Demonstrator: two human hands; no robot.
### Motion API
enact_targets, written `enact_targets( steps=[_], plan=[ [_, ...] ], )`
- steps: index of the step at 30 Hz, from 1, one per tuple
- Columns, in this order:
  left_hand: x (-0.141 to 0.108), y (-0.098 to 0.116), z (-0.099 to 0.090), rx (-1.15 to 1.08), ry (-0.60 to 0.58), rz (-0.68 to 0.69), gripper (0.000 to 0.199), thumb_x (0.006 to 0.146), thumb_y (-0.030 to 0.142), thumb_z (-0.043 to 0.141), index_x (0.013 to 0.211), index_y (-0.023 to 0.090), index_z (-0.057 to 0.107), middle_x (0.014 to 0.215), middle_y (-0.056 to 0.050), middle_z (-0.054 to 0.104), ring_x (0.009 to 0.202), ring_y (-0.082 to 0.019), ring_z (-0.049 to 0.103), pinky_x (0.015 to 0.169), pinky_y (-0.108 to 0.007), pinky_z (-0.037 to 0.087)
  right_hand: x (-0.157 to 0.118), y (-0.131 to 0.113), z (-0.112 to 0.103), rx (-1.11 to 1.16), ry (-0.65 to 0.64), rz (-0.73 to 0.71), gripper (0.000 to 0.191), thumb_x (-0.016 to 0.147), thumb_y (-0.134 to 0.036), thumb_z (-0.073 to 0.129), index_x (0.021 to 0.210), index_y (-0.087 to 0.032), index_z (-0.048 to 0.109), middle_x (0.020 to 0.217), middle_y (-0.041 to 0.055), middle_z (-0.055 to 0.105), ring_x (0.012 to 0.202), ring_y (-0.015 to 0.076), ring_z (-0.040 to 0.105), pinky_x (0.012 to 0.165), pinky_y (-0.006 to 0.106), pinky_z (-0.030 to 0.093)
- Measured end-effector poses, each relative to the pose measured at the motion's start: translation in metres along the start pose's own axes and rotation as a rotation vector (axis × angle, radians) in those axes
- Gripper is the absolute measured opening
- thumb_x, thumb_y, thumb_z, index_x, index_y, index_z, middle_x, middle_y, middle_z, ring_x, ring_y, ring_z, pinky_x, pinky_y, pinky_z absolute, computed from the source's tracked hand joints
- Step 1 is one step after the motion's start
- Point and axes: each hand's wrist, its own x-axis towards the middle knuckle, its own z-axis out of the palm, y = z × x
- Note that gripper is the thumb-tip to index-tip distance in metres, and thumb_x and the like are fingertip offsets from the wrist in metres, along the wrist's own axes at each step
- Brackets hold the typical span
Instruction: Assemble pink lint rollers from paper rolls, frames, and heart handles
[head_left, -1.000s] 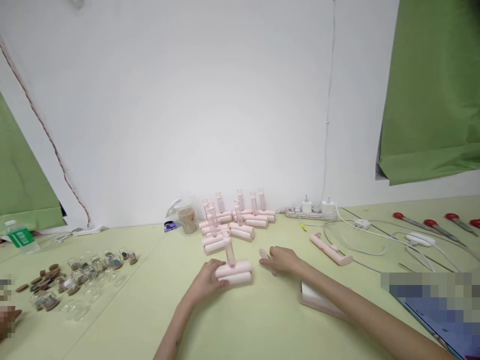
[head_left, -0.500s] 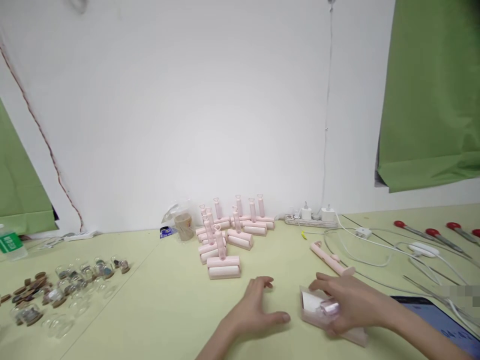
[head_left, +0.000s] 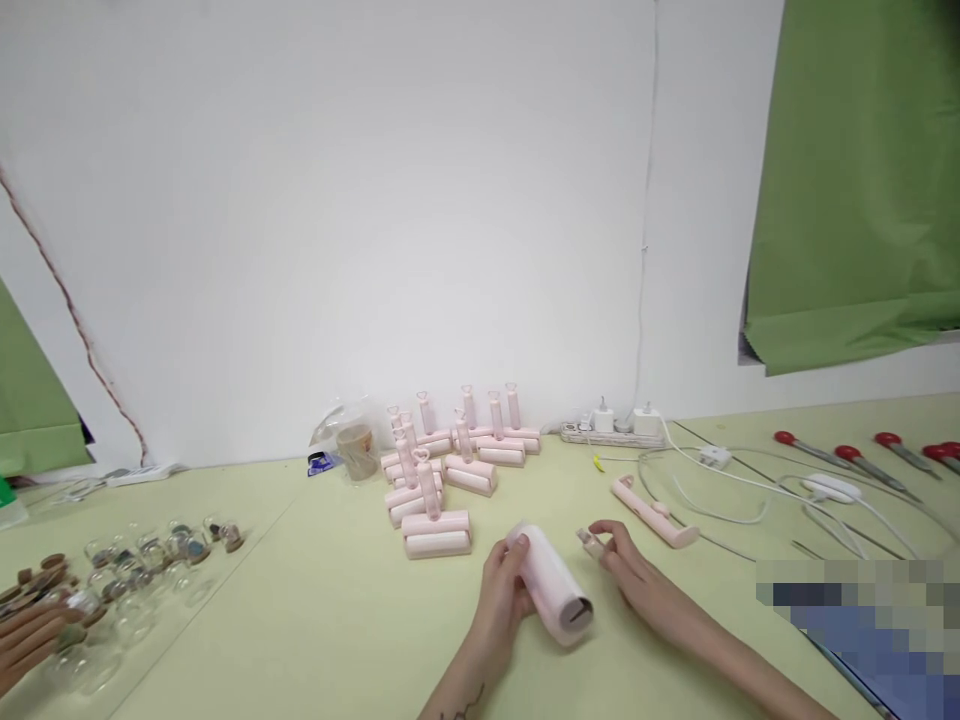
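My left hand (head_left: 499, 592) grips a pale pink lint roller head (head_left: 553, 578), thumb on top, its round end tilted down toward me. Between the fingertips of my right hand (head_left: 637, 580) is a small translucent pink handle (head_left: 592, 544), just right of the roller head and apart from it. A loose pink roller frame (head_left: 654, 514) lies on the table beyond my right hand. Several pink lint rollers (head_left: 436, 534) with clear upright handles stand grouped ahead of my left hand.
Glass domes (head_left: 133, 565) and cork bases lie at left, where another person's hand (head_left: 30, 645) reaches in. A cup (head_left: 357, 452) in plastic and a power strip (head_left: 615, 434) stand by the wall. Cables, red-handled tools (head_left: 874, 470) and a partly blurred screen (head_left: 870, 630) lie right.
My left hand has moved from bare table to grip the roller head, now raised and turned. My right hand has drawn away from it with the small handle. Another person's hand has appeared at left.
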Motion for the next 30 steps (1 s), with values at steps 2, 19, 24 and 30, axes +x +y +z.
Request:
enact_targets(
  steps=[2, 19, 24, 30],
  plan=[
    [-0.002, 0.002, -0.005, -0.020, 0.037, 0.003, 0.047, 0.057, 0.049, 0.067, 0.083, 0.014, 0.050, 0.066, 0.004, 0.044, 0.061, -0.009, 0.047, 0.054, -0.019, 0.042, -0.003, 0.005, -0.009, -0.246, 0.058, -0.130, 0.029, 0.083, -0.043, 0.028, 0.101, -0.026, 0.044, 0.088, 0.0040, 0.051, 0.072, 0.0198, 0.054, 0.064, 0.033, 0.042],
    [0.014, 0.077, 0.063, 1.067, -0.054, 0.184, 0.031, 0.051, 0.035, 0.065, 0.077, 0.018, 0.061, 0.088, -0.008, 0.058, 0.084, -0.029, 0.054, 0.070, -0.034, 0.040, -0.022, -0.025, 0.027, 1.001, -0.298, 0.134, 0.054, 0.073, -0.070, 0.027, 0.096, -0.030, 0.054, 0.090, 0.0038, 0.064, 0.089, 0.0254, 0.059, 0.077, 0.047, 0.046],
    [0.012, 0.079, 0.041, 0.988, -0.027, 0.280, 0.039, 0.064, 0.044, 0.055, 0.095, 0.020, 0.054, 0.096, -0.007, 0.055, 0.079, -0.022, 0.055, 0.071, -0.032, 0.041, -0.021, -0.022, 0.032, 1.519, -0.283, 0.471, 0.035, 0.074, -0.052, 0.052, 0.088, -0.020, 0.057, 0.078, 0.0027, 0.064, 0.078, 0.0155, 0.061, 0.074, 0.029, 0.048],
    [-0.002, 0.047, -0.022, 0.396, 0.017, 0.316, 0.061, 0.064, 0.044, 0.059, 0.117, 0.021, 0.038, 0.110, -0.009, 0.049, 0.090, -0.021, 0.053, 0.075, -0.030, 0.043, -0.020, -0.028, 0.011, 1.903, -0.274, 0.566, 0.029, 0.076, -0.037, 0.057, 0.098, -0.020, 0.055, 0.081, 0.0029, 0.060, 0.068, 0.0138, 0.058, 0.057, 0.025, 0.048]
  ],
)
